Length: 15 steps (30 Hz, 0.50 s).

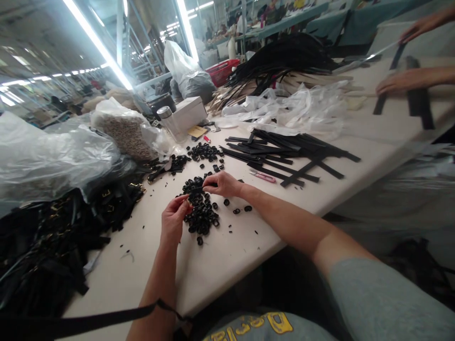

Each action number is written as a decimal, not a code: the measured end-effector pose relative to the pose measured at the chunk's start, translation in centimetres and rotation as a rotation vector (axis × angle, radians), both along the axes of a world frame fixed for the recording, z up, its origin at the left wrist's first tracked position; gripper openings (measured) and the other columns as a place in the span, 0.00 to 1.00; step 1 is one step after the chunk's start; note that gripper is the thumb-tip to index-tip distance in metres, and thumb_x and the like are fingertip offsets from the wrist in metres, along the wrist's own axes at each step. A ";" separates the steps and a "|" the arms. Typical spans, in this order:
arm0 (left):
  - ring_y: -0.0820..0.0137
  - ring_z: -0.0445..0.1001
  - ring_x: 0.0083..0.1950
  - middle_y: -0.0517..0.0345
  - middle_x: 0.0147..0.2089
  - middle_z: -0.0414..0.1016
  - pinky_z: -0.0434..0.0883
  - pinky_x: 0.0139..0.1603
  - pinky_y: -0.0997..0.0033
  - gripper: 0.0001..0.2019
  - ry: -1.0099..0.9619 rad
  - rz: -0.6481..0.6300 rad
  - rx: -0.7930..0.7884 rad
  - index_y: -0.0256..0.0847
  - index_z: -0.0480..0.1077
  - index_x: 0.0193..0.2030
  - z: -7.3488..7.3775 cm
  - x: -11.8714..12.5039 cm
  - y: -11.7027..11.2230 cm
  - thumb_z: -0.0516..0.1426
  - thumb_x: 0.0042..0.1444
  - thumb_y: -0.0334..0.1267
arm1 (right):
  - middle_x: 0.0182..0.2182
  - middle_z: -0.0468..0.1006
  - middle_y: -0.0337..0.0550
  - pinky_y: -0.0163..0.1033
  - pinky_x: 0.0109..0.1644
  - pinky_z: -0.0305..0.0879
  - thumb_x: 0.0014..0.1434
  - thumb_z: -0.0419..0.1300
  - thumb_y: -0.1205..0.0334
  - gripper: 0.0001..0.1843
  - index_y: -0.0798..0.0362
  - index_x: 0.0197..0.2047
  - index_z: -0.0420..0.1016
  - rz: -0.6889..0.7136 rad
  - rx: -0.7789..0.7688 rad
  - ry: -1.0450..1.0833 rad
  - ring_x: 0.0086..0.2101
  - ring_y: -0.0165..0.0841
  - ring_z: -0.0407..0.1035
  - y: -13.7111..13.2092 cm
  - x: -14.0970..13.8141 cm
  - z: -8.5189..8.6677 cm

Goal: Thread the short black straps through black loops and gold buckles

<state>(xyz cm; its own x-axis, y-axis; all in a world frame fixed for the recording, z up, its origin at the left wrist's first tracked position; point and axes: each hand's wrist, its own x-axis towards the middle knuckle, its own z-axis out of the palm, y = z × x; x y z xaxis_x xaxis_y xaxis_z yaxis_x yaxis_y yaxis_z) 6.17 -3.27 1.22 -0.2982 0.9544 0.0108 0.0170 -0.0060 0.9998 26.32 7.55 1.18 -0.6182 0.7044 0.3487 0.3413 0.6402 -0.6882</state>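
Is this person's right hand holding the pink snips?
No, the pink snips lie on the table beside black strips, apart from the right hand.

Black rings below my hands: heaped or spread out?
Mostly heaped: the black rings overlap in a pile, though a few lie singly on the white tabletop.

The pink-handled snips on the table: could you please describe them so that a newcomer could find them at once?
On the pale table, find the flat black strips to the right of the person's right hand. The pink-handled snips lie beside the strips' near left edge. Their pink handle sets them apart from the black pieces around them.
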 end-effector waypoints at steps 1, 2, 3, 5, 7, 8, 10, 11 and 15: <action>0.75 0.73 0.29 0.58 0.31 0.75 0.72 0.33 0.75 0.21 -0.023 0.002 -0.007 0.38 0.76 0.42 -0.1 0.0 0.0 0.68 0.42 0.45 | 0.26 0.78 0.38 0.30 0.34 0.59 0.58 0.60 0.60 0.10 0.55 0.37 0.80 0.044 -0.016 0.006 0.27 0.25 0.67 -0.2 -0.2 -0.2; 0.75 0.73 0.28 0.58 0.31 0.75 0.71 0.33 0.75 0.20 -0.030 0.009 -0.006 0.38 0.76 0.42 -0.1 0.1 0.1 0.68 0.42 0.45 | 0.26 0.78 0.38 0.30 0.34 0.59 0.57 0.60 0.61 0.09 0.55 0.37 0.80 0.078 -0.032 0.009 0.26 0.25 0.67 -0.4 -0.4 -0.3; 0.76 0.72 0.28 0.59 0.31 0.75 0.71 0.32 0.76 0.20 -0.026 0.018 0.000 0.38 0.76 0.42 -0.1 0.2 0.2 0.68 0.42 0.45 | 0.26 0.78 0.38 0.30 0.34 0.60 0.57 0.60 0.61 0.09 0.55 0.37 0.80 0.106 -0.052 0.015 0.26 0.25 0.67 -0.5 -0.5 -0.5; 0.76 0.71 0.28 0.59 0.30 0.74 0.70 0.32 0.76 0.20 -0.008 0.035 0.018 0.37 0.76 0.42 0.0 0.5 0.3 0.68 0.43 0.44 | 0.25 0.78 0.38 0.29 0.33 0.61 0.57 0.59 0.62 0.09 0.56 0.37 0.79 0.159 -0.113 0.044 0.25 0.25 0.68 -0.7 -0.7 -0.7; 0.77 0.71 0.28 0.59 0.30 0.75 0.70 0.32 0.77 0.19 -0.005 0.048 0.030 0.37 0.76 0.42 0.1 0.8 0.5 0.68 0.44 0.44 | 0.23 0.77 0.38 0.29 0.30 0.61 0.58 0.58 0.62 0.10 0.57 0.38 0.78 0.202 -0.210 0.084 0.24 0.24 0.67 -0.8 -0.8 -0.8; 0.77 0.71 0.28 0.59 0.30 0.74 0.70 0.32 0.78 0.19 -0.017 0.050 0.031 0.37 0.76 0.42 0.2 0.9 0.5 0.68 0.44 0.44 | 0.23 0.76 0.37 0.28 0.28 0.61 0.58 0.58 0.61 0.10 0.57 0.39 0.78 0.219 -0.273 0.103 0.23 0.23 0.66 -0.9 -0.9 -0.8; 0.79 0.70 0.27 0.59 0.30 0.74 0.69 0.30 0.80 0.19 -0.084 0.048 0.017 0.37 0.77 0.42 0.1 1.0 0.7 0.68 0.43 0.43 | 0.22 0.75 0.36 0.27 0.25 0.60 0.58 0.58 0.60 0.11 0.58 0.39 0.77 0.248 -0.400 0.147 0.21 0.23 0.65 -1.0 -1.0 -0.7; 0.80 0.70 0.27 0.59 0.30 0.74 0.69 0.29 0.81 0.19 -0.139 0.047 0.000 0.37 0.77 0.41 0.1 1.0 0.8 0.69 0.42 0.42 | 0.22 0.74 0.36 0.27 0.24 0.60 0.57 0.58 0.60 0.11 0.58 0.39 0.76 0.261 -0.456 0.171 0.21 0.22 0.64 -1.1 -1.0 -0.7; 0.82 0.68 0.25 0.61 0.29 0.73 0.67 0.25 0.84 0.19 -0.373 0.041 -0.084 0.37 0.76 0.37 0.3 0.8 1.0 0.71 0.36 0.39 | 0.22 0.73 0.34 0.26 0.22 0.59 0.56 0.60 0.59 0.11 0.59 0.38 0.75 0.309 -0.590 0.262 0.19 0.20 0.61 -1.2 -1.1 -0.4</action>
